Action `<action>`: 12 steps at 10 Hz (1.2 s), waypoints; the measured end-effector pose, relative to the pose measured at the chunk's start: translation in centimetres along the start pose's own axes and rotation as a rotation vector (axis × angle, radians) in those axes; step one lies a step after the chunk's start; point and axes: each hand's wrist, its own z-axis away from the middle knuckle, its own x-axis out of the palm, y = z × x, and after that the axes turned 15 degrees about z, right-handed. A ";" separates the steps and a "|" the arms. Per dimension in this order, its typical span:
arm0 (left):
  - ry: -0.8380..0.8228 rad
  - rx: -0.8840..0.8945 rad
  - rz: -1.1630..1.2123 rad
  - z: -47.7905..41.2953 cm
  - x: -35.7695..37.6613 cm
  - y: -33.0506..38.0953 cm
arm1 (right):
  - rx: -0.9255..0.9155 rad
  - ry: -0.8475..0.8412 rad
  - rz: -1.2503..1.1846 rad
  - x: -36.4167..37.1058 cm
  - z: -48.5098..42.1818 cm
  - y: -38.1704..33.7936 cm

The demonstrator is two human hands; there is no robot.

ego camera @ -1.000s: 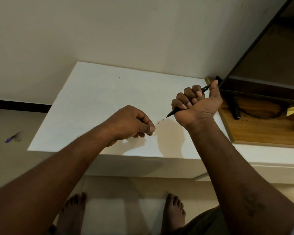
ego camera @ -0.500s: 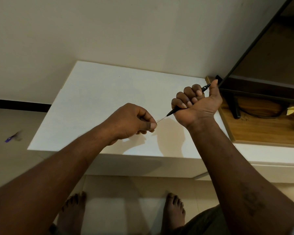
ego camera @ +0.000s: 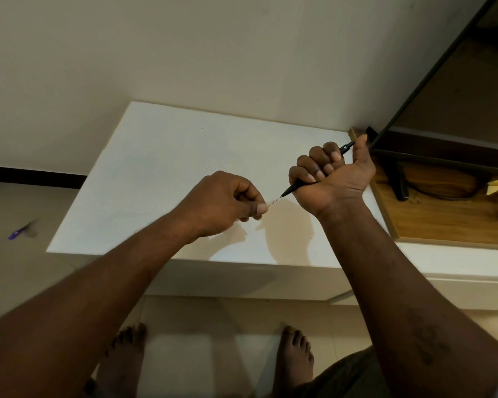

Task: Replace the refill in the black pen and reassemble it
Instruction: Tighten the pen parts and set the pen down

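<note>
My right hand (ego camera: 332, 179) grips the black pen (ego camera: 292, 189) in a fist above the white table top (ego camera: 156, 156). The pen's rear end (ego camera: 346, 146) sticks out between my fingers and thumb, and its tapered front points down-left. A thin refill (ego camera: 274, 201) runs from that front end to my left hand (ego camera: 227, 201), which pinches its tip between thumb and forefinger. Most of the pen's barrel is hidden inside my fist.
A wooden board (ego camera: 443, 222) lies at the right with a black stand (ego camera: 397, 182) and a cable on it, under a dark-framed screen (ego camera: 431, 64). A small purple object (ego camera: 18, 233) lies on the floor at left. My bare feet (ego camera: 296, 357) stand below the table edge.
My left hand has moved slightly right, toward the pen, so less of the refill shows between the hands. My right hand has stayed in place.
</note>
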 end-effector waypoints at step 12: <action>0.059 0.350 -0.696 -0.3 -0.8 -0.7 | 0.053 0.003 -0.014 0.2 0.2 0.1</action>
